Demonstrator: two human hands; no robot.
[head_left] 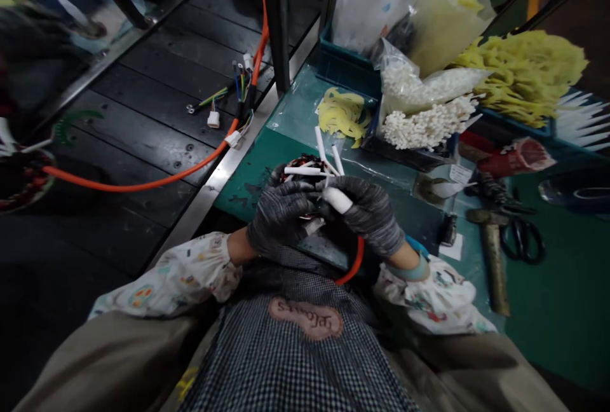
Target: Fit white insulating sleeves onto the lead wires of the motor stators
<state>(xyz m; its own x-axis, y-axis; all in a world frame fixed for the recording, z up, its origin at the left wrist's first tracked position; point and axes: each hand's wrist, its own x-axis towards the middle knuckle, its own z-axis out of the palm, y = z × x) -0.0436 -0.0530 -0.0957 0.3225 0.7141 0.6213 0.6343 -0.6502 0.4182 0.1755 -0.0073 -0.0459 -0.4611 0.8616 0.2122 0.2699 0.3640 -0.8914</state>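
Observation:
Both of my hands wear grey gloves and meet in front of my apron, over a round wound part (305, 163) at the near edge of the green bench. White sleeves (302, 171) stick out of its top. My left hand (282, 212) is closed at the part's left side; what its fingers pinch is too small to make out. My right hand (369, 212) has its fingers pressed together, with white wrapping (337, 199) at the thumb or index fingertip; whatever it pinches is hidden. An orange cable (355, 262) comes out below my right hand.
Yellow pieces (343, 113), a bin with white tubes (419, 123) and a yellow pile (528, 72) stand at the back right. A hammer (493, 259) and scissors (524, 240) lie right. Left is a dark slatted surface (147, 126) with an orange cable (128, 187).

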